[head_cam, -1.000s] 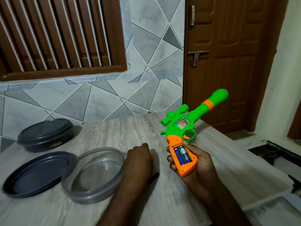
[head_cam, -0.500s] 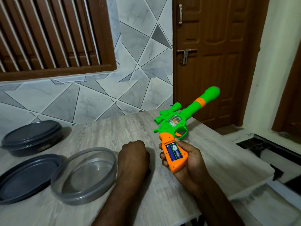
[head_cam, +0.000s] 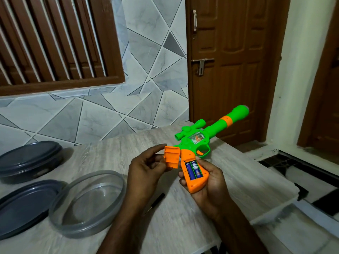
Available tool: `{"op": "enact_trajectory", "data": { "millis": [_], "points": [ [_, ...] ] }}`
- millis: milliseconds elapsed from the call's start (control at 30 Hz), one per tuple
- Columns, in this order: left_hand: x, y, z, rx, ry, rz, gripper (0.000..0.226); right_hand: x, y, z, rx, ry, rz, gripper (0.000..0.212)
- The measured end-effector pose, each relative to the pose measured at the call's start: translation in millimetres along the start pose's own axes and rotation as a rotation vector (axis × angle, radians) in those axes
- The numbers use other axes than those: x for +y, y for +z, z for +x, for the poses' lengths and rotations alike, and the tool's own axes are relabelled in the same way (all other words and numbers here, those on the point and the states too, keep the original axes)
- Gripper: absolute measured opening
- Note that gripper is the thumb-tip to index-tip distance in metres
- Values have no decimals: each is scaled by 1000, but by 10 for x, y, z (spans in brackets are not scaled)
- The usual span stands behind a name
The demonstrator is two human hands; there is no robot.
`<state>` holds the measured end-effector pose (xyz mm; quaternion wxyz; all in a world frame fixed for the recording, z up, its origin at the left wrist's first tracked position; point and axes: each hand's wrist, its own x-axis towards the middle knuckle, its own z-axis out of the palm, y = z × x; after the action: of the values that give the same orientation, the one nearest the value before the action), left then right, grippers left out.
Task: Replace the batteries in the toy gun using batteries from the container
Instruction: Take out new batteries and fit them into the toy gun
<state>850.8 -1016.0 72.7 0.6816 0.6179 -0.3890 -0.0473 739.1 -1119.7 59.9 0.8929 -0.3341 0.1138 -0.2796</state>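
Left hand [head_cam: 145, 173], centre of frame: thumb and fingertips pinch the orange battery cover [head_cam: 171, 156]. Cover is held upright just left of the gun's grip. Whether cover and grip touch can't be told.

Right hand [head_cam: 209, 189], just right of centre: fingers wrapped round the orange grip of the toy gun [head_cam: 201, 142], palm under it, thumb along the grip's right edge. Gun is held above the table. Green barrel angles toward the upper right of frame, scope on top, trigger guard just above the thumb.

Grip compartment is open and faces the camera. Two blue batteries [head_cam: 192, 170] sit side by side inside, lengthwise along the grip.

Table [head_cam: 238, 189]: pale wood grain, fills the lower half of frame. Thin black tool [head_cam: 156, 198] lies on it between the forearms, lower end hidden behind the left forearm; type unclear.

Clear container [head_cam: 73, 232] at lower left, just beside the left forearm, top open. Dark lid [head_cam: 22, 208] lies flat at far lower left, its right side overlapped by the clear container. Dark lidded container [head_cam: 27, 158] sits above that at the left edge, closed.

Background: tiled wall [head_cam: 110, 116] centre-left, shuttered window [head_cam: 55, 43] upper left, brown door [head_cam: 229, 70] upper centre-right.
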Motion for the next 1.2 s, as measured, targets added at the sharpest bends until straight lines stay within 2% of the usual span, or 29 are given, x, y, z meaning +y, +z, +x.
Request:
{"op": "enact_trajectory", "data": {
  "millis": [133, 233, 367, 667, 767, 900, 1067, 1200],
  "points": [
    [17, 55, -35, -71, 17, -96, 27, -5, -12, 18, 18, -25, 3, 45],
    [33, 78, -44, -63, -22, -136, 19, -3, -26, 21, 14, -28, 8, 46],
    [48, 68, -49, -60, -4, -93, 18, -8, -28, 18, 13, -40, 1, 45],
    [33, 82, -79, -219, 10, 10, 23, 3, -52, 33, 35, -98, 18, 43],
    [26, 85, -71, -207, -22, -27, 25, 10, -57, 42, 41, -86, 29, 43],
    [8, 89, -44, -188, -75, -81, 38, 30, -32, 39, 68, -55, -4, 50],
    [22, 48, -40, -166, -116, -121, 11, 29, -53, 69, 107, -100, -13, 52],
    [73, 37, -60, -167, -290, -318, 14, 28, -53, 75, 125, -113, -7, 55]
  ]
}}
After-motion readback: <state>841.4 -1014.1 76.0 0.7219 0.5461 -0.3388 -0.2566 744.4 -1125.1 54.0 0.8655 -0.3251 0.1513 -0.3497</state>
